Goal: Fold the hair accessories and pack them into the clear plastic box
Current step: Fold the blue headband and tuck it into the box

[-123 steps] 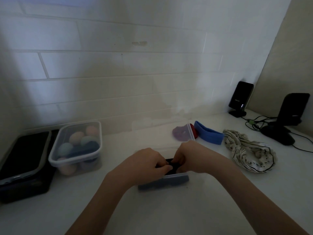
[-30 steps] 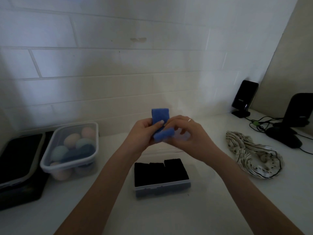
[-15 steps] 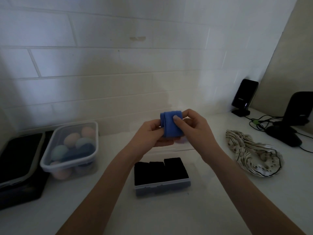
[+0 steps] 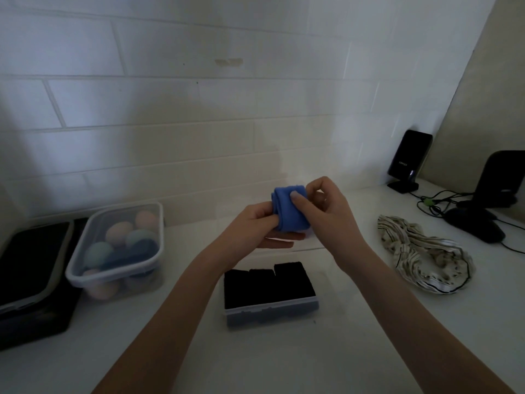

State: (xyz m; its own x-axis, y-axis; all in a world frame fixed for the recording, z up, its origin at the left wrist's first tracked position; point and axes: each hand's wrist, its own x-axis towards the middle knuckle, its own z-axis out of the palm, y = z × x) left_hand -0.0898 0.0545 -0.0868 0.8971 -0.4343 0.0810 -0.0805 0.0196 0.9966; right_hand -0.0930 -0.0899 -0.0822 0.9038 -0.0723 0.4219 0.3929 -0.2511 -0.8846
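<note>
My fingers [image 4: 297, 201] pinch a blue headband [image 4: 289, 209], a soft, matte knit strip folded over on itself into a thick, rounded bundle. My right hand [image 4: 326, 210] presses its thumb flat on the front face and curls the other fingers behind the top edge; my left hand [image 4: 255, 226] closes around the bundle's left side and lower end, with its lower fingers stretched out flat beneath. The bundle is held up in the air above the table [image 4: 284, 359], its long axis running from the upper left down toward the lower right, the layered folded edges showing along the top and left. Below my hands, on the table, sits the clear plastic box [image 4: 271, 315], a low rectangle with a translucent front wall, its long side running left to right; black folded pieces [image 4: 267, 284] with a flat, felt-like look lie packed side by side in it. To the right lies a striped fabric band [image 4: 423, 257], cream with dark lines, crumpled and loosely twisted. To the left stands a lidded clear tub [image 4: 119, 251] holding smooth, rounded pastel shapes. The table is white and smooth.
</note>
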